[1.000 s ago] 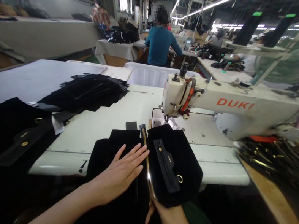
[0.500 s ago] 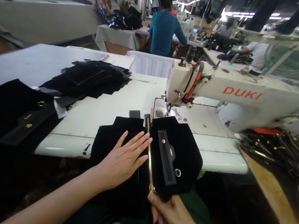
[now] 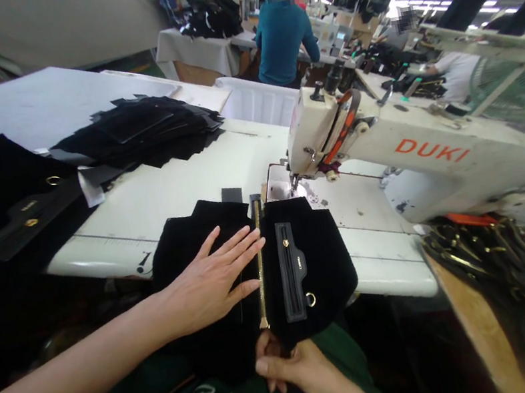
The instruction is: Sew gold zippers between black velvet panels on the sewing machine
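A black bag panel [image 3: 324, 253] with stepped corners lies over the front edge of the sewing table. A gold-toothed zipper [image 3: 261, 268] runs down its middle. My left hand [image 3: 219, 272] rests flat on the panel left of the zipper, fingers stretched and fingertips touching the teeth. Below the zipper's lower end is my right hand [image 3: 292, 364], its fingers curled together; what lies between them is hidden. On the panel's right half sit a dark pocket trim [image 3: 289, 273] with a gold stud and a gold ring [image 3: 310, 299].
A white sewing machine [image 3: 385, 141] stands beyond the panel, its needle area just past the zipper's top. Stacked black panels [image 3: 139, 130] lie at the back left, more black pieces [image 3: 13, 193] at far left. Black and gold parts [image 3: 517, 287] lie right. A co-worker [image 3: 282, 37] sits ahead.
My right thumb has slid down off the zipper's lower end, and the fingers have curled below it. My left hand stays flat on the panel. The view has shifted slightly.
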A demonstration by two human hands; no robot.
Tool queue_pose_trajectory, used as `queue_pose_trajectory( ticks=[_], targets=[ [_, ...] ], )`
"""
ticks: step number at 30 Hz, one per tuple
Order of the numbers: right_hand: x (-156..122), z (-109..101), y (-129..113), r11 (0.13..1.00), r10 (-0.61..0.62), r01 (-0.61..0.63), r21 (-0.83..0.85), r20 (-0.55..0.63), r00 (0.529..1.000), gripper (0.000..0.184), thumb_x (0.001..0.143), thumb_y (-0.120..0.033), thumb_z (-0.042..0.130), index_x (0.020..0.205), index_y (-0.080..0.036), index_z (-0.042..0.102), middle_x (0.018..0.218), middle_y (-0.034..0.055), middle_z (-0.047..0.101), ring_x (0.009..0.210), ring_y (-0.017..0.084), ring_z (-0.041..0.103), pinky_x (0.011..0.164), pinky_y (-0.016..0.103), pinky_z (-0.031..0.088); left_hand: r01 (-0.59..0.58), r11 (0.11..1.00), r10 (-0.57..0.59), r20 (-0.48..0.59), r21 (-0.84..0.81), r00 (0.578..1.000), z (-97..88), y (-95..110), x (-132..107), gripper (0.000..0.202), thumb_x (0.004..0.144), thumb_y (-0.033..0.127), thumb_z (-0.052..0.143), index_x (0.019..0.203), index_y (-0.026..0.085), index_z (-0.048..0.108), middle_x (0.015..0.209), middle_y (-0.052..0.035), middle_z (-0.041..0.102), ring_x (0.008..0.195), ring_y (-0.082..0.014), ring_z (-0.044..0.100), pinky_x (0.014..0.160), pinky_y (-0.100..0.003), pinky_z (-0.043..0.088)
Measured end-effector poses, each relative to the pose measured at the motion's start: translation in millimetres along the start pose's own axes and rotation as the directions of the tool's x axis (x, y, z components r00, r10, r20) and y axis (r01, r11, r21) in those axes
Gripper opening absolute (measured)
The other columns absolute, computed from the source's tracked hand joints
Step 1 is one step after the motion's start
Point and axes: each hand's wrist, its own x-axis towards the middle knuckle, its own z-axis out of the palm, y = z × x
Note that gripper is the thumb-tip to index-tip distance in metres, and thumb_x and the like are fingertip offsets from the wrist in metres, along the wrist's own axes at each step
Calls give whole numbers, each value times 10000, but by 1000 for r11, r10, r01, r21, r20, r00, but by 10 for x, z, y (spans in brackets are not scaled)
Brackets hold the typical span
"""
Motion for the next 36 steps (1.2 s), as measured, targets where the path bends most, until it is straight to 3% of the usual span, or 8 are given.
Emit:
queue_pose_trajectory(
  ticks=[2,5,8,17,24,27,29,36],
  targets=[
    [-24,-19,-4,994,-5,2,113,26,1000,611,696,-699,805,876,-134,655,590,-23,576,470,75,454,476,200,319,-7,1000,7,-2,0,1000,4,0,-1,627,1062,510,405,1604,280,191,1661,-11,200,1540,-226,141,1226,-465,-97],
    [-48,-13,-11,966,9,-12,259,13,1000,670,817,-785,627,822,-115,631,570,-5,548,450,66,433,445,196,297,-4,1000,4,-22,5,1000,7,4,12,633,1059,515,409,1605,279,193,1659,-14,207,1539,-227,146,1225,-457,-101],
    [-47,27,-21,944,14,3,329,-47,999,663,785,-773,680,810,-112,627,639,13,571,451,67,471,407,186,295,12,1000,-11,-39,16,999,11,2,40,606,1063,503,398,1596,267,232,1654,-27,227,1536,-230,162,1225,-463,-100],
    [-31,79,33,953,-174,175,247,-28,984,641,893,-734,584,821,-99,644,603,36,599,470,84,532,440,176,413,-6,1000,7,-56,8,998,21,-20,53,600,1064,502,395,1596,280,231,1645,-30,264,1529,-239,192,1233,-484,-63],
    [26,38,143,966,-161,167,195,-45,986,693,861,-800,550,864,-112,636,626,50,619,459,107,544,427,200,402,-29,999,30,6,-32,1000,-81,-48,75,878,934,718,510,1606,261,179,1653,-77,223,1533,-292,157,1226,-538,-57],
    [59,24,83,980,-128,120,160,35,991,752,835,-845,524,943,-110,643,621,50,619,474,126,556,470,233,430,-44,998,48,81,-45,996,-212,-72,142,888,927,710,527,1604,249,185,1650,-106,219,1532,-304,141,1224,-565,-1],
    [72,30,43,984,-119,115,134,23,993,770,837,-853,508,979,-110,650,661,67,642,487,136,568,491,252,444,-45,997,52,143,-55,988,-287,-80,188,901,923,704,538,1604,230,184,1650,-128,204,1533,-314,121,1216,-591,19],
    [95,52,73,980,-154,149,134,26,988,765,891,-824,445,785,-102,673,597,57,601,483,115,535,480,226,426,-32,999,38,185,-38,982,-267,-96,210,951,920,703,550,1612,218,113,1662,-132,131,1539,-323,57,1197,-636,-12]
  ],
)
